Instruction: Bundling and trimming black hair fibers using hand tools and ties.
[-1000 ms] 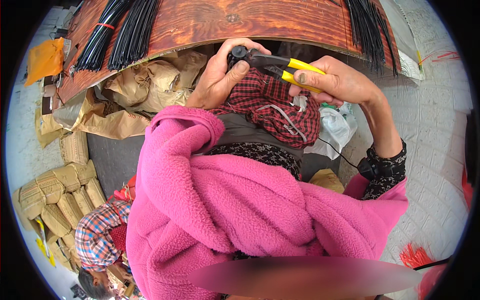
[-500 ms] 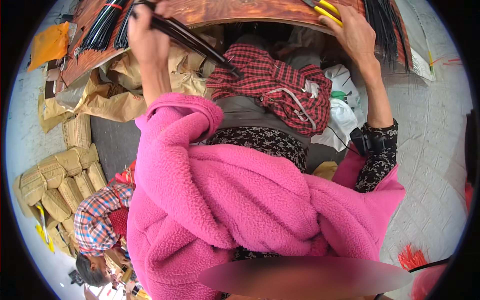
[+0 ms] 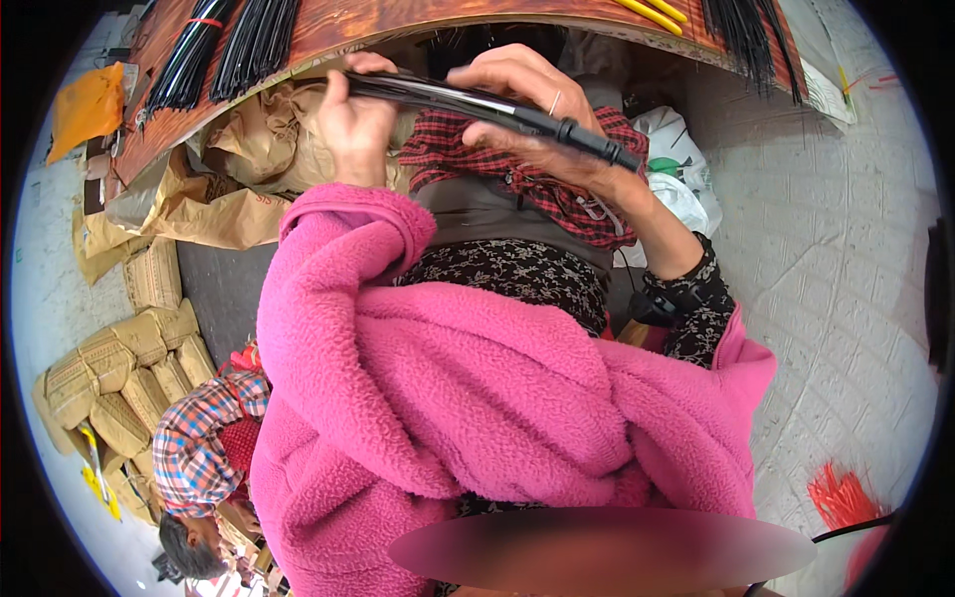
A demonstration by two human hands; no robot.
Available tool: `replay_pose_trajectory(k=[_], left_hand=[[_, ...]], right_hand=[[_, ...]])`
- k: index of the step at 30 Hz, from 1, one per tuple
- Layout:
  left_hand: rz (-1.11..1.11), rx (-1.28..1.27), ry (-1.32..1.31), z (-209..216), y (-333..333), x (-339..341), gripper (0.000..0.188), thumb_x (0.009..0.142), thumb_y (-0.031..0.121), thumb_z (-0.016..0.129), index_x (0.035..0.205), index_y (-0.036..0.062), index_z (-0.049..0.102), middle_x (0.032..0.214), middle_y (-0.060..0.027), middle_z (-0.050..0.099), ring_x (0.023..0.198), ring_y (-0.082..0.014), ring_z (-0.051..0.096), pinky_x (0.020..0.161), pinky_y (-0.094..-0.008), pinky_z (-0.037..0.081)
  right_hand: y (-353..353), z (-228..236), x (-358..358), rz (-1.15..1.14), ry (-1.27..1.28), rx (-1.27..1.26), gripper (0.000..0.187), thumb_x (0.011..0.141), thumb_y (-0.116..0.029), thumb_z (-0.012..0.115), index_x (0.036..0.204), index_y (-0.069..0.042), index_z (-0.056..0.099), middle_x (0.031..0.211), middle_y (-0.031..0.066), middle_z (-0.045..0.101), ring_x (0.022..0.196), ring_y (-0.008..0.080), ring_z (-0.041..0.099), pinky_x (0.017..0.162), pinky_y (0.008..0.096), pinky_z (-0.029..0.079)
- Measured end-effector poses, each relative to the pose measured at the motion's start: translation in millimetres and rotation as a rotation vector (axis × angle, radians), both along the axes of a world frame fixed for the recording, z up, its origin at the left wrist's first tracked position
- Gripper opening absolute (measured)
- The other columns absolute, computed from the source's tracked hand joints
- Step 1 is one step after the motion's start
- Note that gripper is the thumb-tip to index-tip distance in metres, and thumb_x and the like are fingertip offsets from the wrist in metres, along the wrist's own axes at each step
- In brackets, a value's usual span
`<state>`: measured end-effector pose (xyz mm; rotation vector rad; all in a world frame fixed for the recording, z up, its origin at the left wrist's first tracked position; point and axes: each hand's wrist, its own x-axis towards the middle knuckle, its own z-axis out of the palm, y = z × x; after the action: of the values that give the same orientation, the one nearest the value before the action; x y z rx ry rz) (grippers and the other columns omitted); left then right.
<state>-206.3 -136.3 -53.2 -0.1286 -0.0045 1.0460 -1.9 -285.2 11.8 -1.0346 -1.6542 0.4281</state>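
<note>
A long, glossy black bundle of strips (image 3: 477, 102) slants across in front of me, its collared, thicker end low on the right. My left hand (image 3: 360, 117) is closed round its upper left part. Beside its right half, my right hand (image 3: 547, 124) has its fingers stretched out and the thumb apart, with the bundle passing between them. Whether the palm touches the bundle I cannot tell. Beyond, on the wooden table (image 3: 398, 22), lies a tool with yellow handles (image 3: 652, 14); its head is out of view.
Black strip bundles (image 3: 254, 50) hang over the table edge, more at right (image 3: 746, 45). Brown paper sacks (image 3: 224, 204) stand below. A red checked cloth (image 3: 448, 149) covers my lap. At lower left a person in a checked shirt (image 3: 204, 438) bends near stacked brown packages (image 3: 109, 378).
My right hand has let go of the yellow-handled tool and come left to the black bundle. My left hand has brought the bundle closer, off the table's edge.
</note>
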Motion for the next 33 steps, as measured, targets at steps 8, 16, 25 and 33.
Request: replay_pose_trajectory(k=[8,16,25,33], left_hand=[[-0.034,0.165,1.061,-94.8,-39.8,11.0,0.026,0.100,0.015,0.050,0.115,-0.0061,0.054,0.111,-0.0146,0.061,0.110,-0.0260,0.057,0.099,-0.0387,0.044],[0.083,1.094,1.252,11.3,-38.5,20.6,0.019,0.093,0.010,0.062,0.108,-0.0005,0.067,0.115,-0.0095,0.063,0.110,-0.0173,0.057,0.096,-0.0294,0.044],[0.250,1.267,1.417,38.3,-35.3,40.6,0.017,0.082,0.002,0.075,0.098,-0.0003,0.069,0.107,-0.0058,0.066,0.097,-0.0125,0.061,0.083,-0.0259,0.050],[0.014,0.762,1.022,24.8,-23.0,32.0,0.019,0.085,0.003,0.073,0.102,-0.0002,0.065,0.105,-0.0046,0.066,0.094,-0.0114,0.061,0.088,-0.0271,0.048]], right_hand=[[10.5,-13.4,0.9,0.093,0.204,-0.268,0.027,0.079,-0.021,0.080,0.096,-0.001,0.072,0.090,0.0058,0.063,0.086,0.0157,0.061,0.074,0.0282,0.049],[33.8,-7.9,-1.0,0.054,0.148,-0.486,0.025,0.080,-0.019,0.079,0.092,0.000,0.070,0.078,0.0029,0.065,0.072,0.0102,0.056,0.068,0.0275,0.048],[62.0,-37.5,5.2,-0.082,-0.006,-0.455,0.048,0.070,-0.033,0.083,0.090,0.007,0.064,0.073,0.0208,0.062,0.063,0.0310,0.059,0.062,0.0353,0.049],[50.4,-7.7,7.7,0.056,0.170,-0.624,0.028,0.087,-0.021,0.073,0.100,0.002,0.065,0.086,0.0022,0.065,0.080,0.0083,0.058,0.073,0.0255,0.049]])
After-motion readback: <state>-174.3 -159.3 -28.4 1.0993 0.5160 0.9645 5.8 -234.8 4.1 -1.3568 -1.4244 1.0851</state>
